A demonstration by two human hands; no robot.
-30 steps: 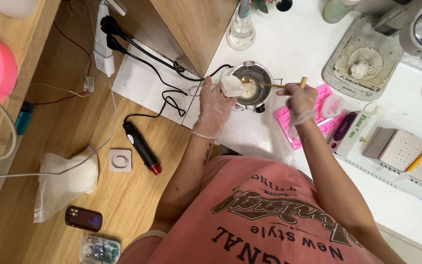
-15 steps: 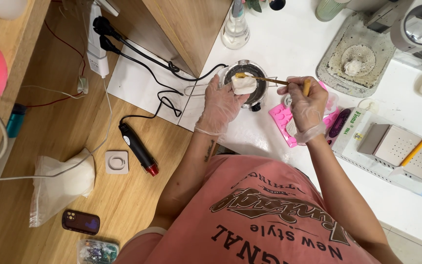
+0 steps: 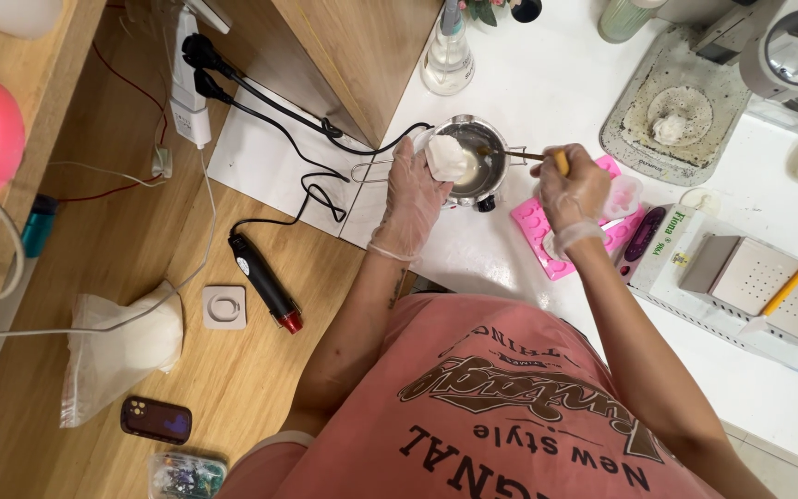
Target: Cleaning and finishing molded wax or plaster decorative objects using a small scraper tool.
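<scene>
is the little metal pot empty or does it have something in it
Not empty: the metal pot holds pale yellowish liquid, with the stick from the right hand dipped in.

one view only — high overhead, facing straight down on the white table [image 3: 556, 92] and person.

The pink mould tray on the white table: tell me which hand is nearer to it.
Right. The right hand, holding a yellow-handled tool, sits directly over the pink mould tray. The left hand is off to the tray's left beside the small metal pot, holding a white lump.
</scene>
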